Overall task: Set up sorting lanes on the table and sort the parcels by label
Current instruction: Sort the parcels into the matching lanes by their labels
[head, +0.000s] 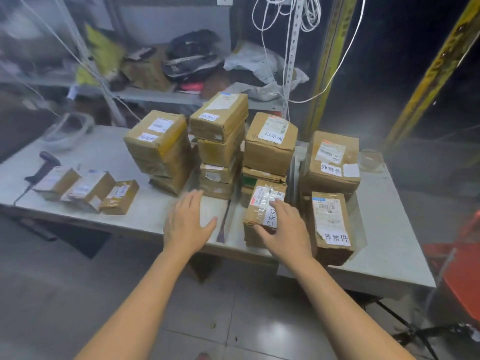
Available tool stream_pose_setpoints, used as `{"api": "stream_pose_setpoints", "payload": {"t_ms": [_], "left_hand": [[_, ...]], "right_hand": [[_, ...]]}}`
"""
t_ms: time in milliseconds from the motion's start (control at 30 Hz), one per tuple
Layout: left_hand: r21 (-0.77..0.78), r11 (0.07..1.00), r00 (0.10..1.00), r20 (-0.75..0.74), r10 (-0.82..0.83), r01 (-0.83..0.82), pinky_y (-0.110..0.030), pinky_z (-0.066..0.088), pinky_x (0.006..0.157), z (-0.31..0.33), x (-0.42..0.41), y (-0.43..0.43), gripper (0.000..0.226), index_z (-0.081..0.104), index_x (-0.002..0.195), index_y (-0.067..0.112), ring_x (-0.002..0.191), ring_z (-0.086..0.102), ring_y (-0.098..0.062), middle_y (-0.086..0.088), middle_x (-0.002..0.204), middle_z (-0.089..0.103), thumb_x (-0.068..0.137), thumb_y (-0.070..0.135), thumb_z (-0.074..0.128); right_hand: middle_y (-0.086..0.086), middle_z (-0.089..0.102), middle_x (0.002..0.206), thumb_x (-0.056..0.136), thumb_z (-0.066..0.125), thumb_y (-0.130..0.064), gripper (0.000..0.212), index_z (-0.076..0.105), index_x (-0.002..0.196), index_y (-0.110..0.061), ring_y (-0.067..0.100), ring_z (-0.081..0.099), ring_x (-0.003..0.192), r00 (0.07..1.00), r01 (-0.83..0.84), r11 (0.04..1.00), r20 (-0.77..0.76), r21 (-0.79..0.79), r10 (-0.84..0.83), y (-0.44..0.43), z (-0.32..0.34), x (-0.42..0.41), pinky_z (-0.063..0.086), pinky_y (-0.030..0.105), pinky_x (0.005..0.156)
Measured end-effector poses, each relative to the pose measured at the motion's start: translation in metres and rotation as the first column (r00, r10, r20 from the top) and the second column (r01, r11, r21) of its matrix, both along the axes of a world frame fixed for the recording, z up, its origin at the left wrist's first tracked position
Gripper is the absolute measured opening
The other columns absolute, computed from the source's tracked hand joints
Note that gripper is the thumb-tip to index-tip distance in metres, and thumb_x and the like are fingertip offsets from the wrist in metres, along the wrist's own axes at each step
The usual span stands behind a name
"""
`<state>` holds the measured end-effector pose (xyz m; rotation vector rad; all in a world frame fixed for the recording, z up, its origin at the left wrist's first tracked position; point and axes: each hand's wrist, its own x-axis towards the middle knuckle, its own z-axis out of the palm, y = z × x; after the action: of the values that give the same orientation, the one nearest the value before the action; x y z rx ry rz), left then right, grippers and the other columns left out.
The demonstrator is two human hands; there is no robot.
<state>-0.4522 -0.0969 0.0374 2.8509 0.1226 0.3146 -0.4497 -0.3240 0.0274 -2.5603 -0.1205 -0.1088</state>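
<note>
shelf clutter [181, 63] is blurred; label on leftmost stack [148, 137] smeared, unreadable.

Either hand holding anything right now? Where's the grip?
Right hand grips the small parcel labelled 已完成 at its near end, fingers on top, thumb on the near edge. Left hand is open and holds nothing.
</note>
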Motion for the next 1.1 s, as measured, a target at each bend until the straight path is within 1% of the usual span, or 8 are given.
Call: {"api": "stream_pose_setpoints", "payload": {"t_ms": [100, 200, 333, 467, 667, 933, 1033, 1100], "left_hand": [[0.075, 0.996, 0.998, -0.039, 0.042, -0.039, -0.043, 0.029, 0.117, 0.005, -0.006, 0.055, 0.074, 0.038, 0.147, 0.016, 0.141, 0.036, -0.024, -0.004, 0.15, 0.042, 0.087, 0.051, 0.062], [0.122, 0.99, 0.997, -0.035, 0.074, -0.069, -0.039, 0.028, 0.116, 0.009, -0.014, 0.115, 0.071, 0.042, 0.144, 0.014, 0.137, 0.039, -0.024, -0.005, 0.146, 0.046, 0.086, 0.048, 0.063], [0.184, 0.974, 0.986, -0.072, 0.147, -0.132, -0.041, 0.025, 0.118, 0.013, -0.023, 0.21, 0.072, 0.037, 0.146, 0.015, 0.141, 0.033, -0.026, -0.006, 0.151, 0.04, 0.087, 0.049, 0.059], [0.213, 0.965, 0.98, -0.09, 0.177, -0.154, -0.039, 0.018, 0.121, 0.016, -0.032, 0.306, 0.073, 0.031, 0.15, 0.016, 0.147, 0.024, -0.022, -0.004, 0.157, 0.032, 0.09, 0.048, 0.057], [0.214, 0.962, 0.976, -0.093, 0.195, -0.172, -0.036, 0.016, 0.119, 0.013, -0.033, 0.428, 0.072, 0.031, 0.151, 0.016, 0.147, 0.022, -0.021, -0.003, 0.157, 0.032, 0.09, 0.046, 0.057], [0.194, 0.962, 0.964, -0.146, 0.224, -0.194, -0.037, 0.016, 0.121, -0.021, 0.017, 0.521, 0.077, 0.028, 0.152, 0.015, 0.148, 0.021, -0.021, -0.004, 0.158, 0.03, 0.089, 0.051, 0.056], [0.193, 0.966, 0.965, -0.167, 0.203, -0.17, -0.038, 0.023, 0.118, -0.035, 0.044, 0.536, 0.077, 0.036, 0.147, 0.013, 0.142, 0.032, -0.022, -0.005, 0.152, 0.039, 0.085, 0.053, 0.058], [0.136, 0.976, 0.96, -0.2, 0.196, -0.171, -0.036, 0.028, 0.114, -0.049, 0.068, 0.541, 0.078, 0.039, 0.144, 0.013, 0.135, 0.04, -0.023, -0.004, 0.146, 0.045, 0.082, 0.056, 0.06]], "right_hand": [[-0.002, 0.045, 0.15, 0.088, 0.065, -0.047, 0.066, 0.044, 0.145, -0.02, 0.017, 0.037, 0.139, 0.996, -0.088, 0.995, 0.009, -0.053, 0.088, 0.052, 0.011, 0.007, 0.033, 0.035, 0.114], [-0.003, 0.046, 0.149, 0.088, 0.064, -0.046, 0.063, 0.045, 0.144, -0.022, 0.018, 0.04, 0.137, 0.989, -0.143, 0.987, 0.02, -0.07, 0.145, 0.108, 0.018, 0.013, 0.037, 0.037, 0.113], [-0.001, 0.045, 0.148, 0.092, 0.059, -0.045, 0.06, 0.043, 0.144, -0.021, 0.021, 0.041, 0.135, 0.976, -0.21, 0.963, 0.024, -0.167, 0.217, 0.192, 0.025, 0.018, 0.037, 0.035, 0.11], [0.0, 0.046, 0.147, 0.091, 0.06, -0.043, 0.058, 0.046, 0.142, -0.019, 0.022, 0.043, 0.134, 0.974, -0.219, 0.947, 0.001, -0.234, 0.226, 0.278, 0.028, 0.022, 0.037, 0.035, 0.109], [-0.001, 0.046, 0.148, 0.091, 0.057, -0.042, 0.059, 0.043, 0.144, -0.018, 0.023, 0.042, 0.134, 0.974, -0.224, 0.937, -0.041, -0.268, 0.221, 0.391, 0.027, 0.03, 0.04, 0.036, 0.105], [-0.003, 0.045, 0.148, 0.091, 0.057, -0.043, 0.06, 0.041, 0.145, -0.021, 0.02, 0.041, 0.134, 0.973, -0.228, 0.932, -0.108, -0.281, 0.205, 0.48, 0.006, 0.071, 0.039, 0.035, 0.103], [-0.003, 0.047, 0.146, 0.091, 0.057, -0.044, 0.058, 0.043, 0.144, -0.022, 0.019, 0.042, 0.133, 0.976, -0.199, 0.953, -0.131, -0.229, 0.172, 0.502, -0.014, 0.096, 0.04, 0.035, 0.103], [-0.002, 0.048, 0.145, 0.091, 0.058, -0.042, 0.057, 0.045, 0.142, -0.021, 0.02, 0.043, 0.133, 0.976, -0.164, 0.973, -0.171, -0.161, 0.137, 0.517, -0.034, 0.119, 0.041, 0.034, 0.1]]}}
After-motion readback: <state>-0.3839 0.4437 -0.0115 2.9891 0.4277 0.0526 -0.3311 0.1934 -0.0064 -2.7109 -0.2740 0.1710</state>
